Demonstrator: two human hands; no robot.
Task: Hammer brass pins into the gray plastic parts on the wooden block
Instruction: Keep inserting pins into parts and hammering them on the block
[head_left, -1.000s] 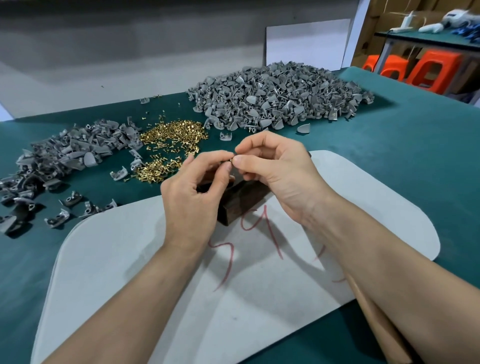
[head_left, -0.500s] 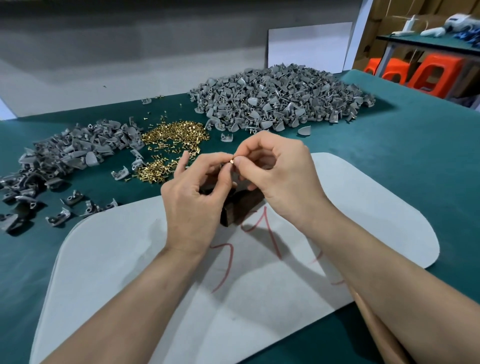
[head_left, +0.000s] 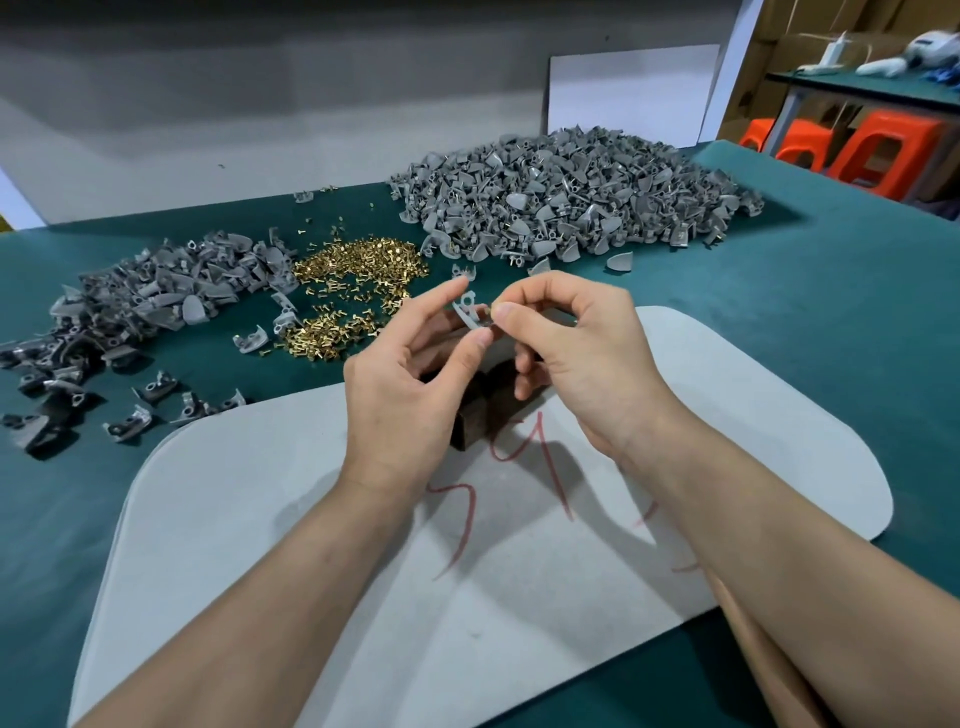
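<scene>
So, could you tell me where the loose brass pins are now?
In the head view the brass pins lie left of centre on the green table, between the smaller gray-part pile and the larger pile.

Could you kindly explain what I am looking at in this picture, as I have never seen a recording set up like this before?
There is no machine here. These are a person's two bare hands, filmed by a wide-angle camera worn on the head, which looks forward and down.

The left hand pinches a gray plastic part between thumb and forefinger. The right hand pinches what looks like a small brass pin against it.

Below the hands a dark wooden block stands on a pale mat marked with red scribbles, which lies on a green table.

Behind lie a heap of loose brass pins, a big pile of gray parts and a smaller pile on the left.
</scene>
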